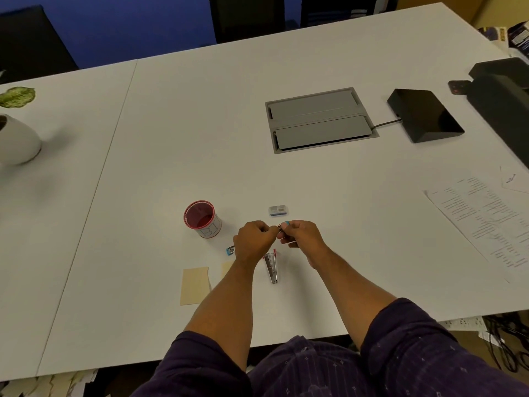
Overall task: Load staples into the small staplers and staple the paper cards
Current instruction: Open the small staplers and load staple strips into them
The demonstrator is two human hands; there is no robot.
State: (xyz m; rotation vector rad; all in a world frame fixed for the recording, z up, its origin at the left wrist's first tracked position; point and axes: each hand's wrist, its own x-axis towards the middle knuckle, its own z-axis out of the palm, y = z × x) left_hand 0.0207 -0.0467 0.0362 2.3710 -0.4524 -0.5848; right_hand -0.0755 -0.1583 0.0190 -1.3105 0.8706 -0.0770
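Now loading step: left hand [252,239] and right hand [300,234] meet above white surface [315,181], fingers [282,239] pinching small blue-tipped metal stapler [283,225]. Small grey staple box [278,210] just beyond fingers, open red-hinged stapler [271,266] and tan paper cards [195,285] nearer body. Next, likely: seat staples squarely, close.

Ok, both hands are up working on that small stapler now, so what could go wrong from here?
1. The left hand and right hand pinch the small blue-tipped stapler above the white table; loose staples could drop and scatter.
2. The opened silver stapler with red trim lies right under the forearms and could get knocked.
3. The left forearm covers one tan paper card, which a sweep could shift.
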